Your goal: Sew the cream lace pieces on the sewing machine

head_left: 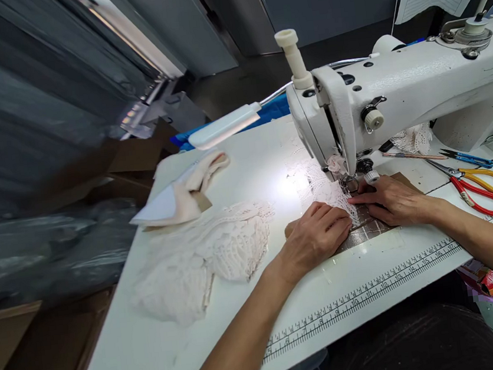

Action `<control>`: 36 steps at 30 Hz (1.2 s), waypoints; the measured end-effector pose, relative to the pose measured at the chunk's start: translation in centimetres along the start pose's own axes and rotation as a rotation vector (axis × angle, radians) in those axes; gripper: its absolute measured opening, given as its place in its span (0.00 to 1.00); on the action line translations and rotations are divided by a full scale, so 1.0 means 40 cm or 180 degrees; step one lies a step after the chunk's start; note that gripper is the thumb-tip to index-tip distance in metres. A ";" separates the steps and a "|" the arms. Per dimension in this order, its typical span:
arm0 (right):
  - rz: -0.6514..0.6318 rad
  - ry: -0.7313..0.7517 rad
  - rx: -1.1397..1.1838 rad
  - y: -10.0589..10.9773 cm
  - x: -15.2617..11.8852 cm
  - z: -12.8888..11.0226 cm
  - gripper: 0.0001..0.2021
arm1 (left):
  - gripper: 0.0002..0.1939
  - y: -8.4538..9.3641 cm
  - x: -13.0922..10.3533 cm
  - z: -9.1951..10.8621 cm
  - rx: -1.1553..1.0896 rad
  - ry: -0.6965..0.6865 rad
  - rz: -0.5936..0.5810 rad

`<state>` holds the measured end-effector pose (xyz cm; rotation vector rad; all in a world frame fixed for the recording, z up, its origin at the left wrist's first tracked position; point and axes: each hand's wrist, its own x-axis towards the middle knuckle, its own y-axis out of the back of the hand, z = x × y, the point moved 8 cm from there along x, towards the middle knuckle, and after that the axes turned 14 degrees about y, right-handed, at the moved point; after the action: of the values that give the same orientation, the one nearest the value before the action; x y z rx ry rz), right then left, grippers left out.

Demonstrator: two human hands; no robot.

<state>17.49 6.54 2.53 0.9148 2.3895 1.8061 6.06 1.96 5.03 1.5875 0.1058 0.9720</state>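
A strip of white lace (315, 180) lies under the needle end of a white sewing machine (395, 85), its near end between both hands by the presser foot (350, 185). My left hand (317, 233) is closed, its bent fingers together at the lace's edge. Thumb and fingertips are partly hidden. To the right of the foot, my right hand (393, 199) rests low on the metal plate (365, 234). Its index finger stretches left to touch the lace, with the thumb apart below it. A small pink ruffled piece (335, 165) hangs beside the needle area.
More white lace (235, 242) is heaped on the table at left, below a folded cream piece (185, 192). Red-and-yellow scissors (480, 182) and blue thread snips (468, 157) lie at right. A lamp (224, 127) reaches over the table; a printed ruler (357, 300) runs along its front edge.
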 end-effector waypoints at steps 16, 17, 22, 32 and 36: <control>-0.0275 -0.0126 -0.0174 -0.011 -0.001 -0.015 0.18 | 0.10 0.008 0.023 -0.015 -0.0458 0.0257 -0.0584; -0.0290 -0.0143 -0.0179 -0.013 -0.001 -0.015 0.18 | 0.10 0.008 0.022 -0.017 -0.0451 0.0298 -0.0557; -0.0304 -0.0308 -0.0226 -0.014 0.004 -0.015 0.18 | 0.11 -0.001 0.009 -0.017 -0.0358 0.0357 -0.0596; -0.0455 -0.0490 -0.0577 -0.023 0.018 -0.001 0.19 | 0.14 -0.019 0.003 -0.031 -0.0018 0.0387 -0.0508; -0.0344 -0.0395 -0.0354 -0.018 0.011 -0.009 0.19 | 0.14 -0.027 0.002 -0.037 0.0105 0.0420 -0.0492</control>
<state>16.68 6.32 2.16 0.8424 2.1961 1.7679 5.65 3.45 4.05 1.5205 0.3329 0.9569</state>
